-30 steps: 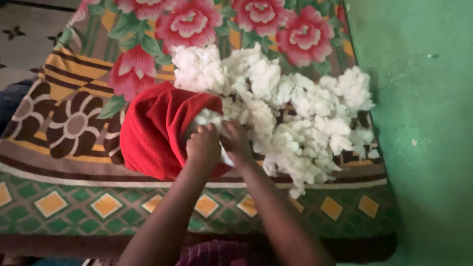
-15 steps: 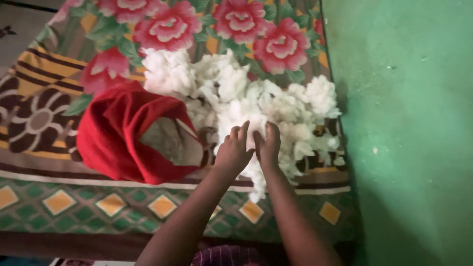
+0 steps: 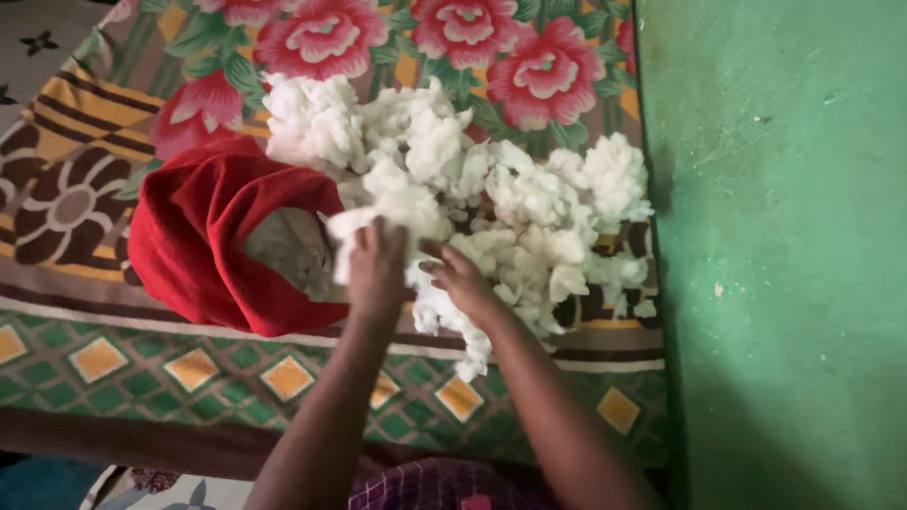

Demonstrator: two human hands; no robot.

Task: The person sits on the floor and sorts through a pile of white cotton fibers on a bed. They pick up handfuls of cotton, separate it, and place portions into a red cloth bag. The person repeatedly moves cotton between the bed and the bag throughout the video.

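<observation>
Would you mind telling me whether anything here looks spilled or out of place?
Nothing looks damaged. White stuffing lies in a loose heap on the patterned blanket, beside the open red cover. Both hands, left and right, grip clumps of it.

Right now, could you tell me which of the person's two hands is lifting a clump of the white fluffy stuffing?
The left hand: it grips a clump of white fluffy stuffing beside the red fabric cover.

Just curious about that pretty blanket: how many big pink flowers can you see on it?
5: top left edge, top middle, top right-middle, right, left by the red cover. The white stuffing may hide more.
</observation>
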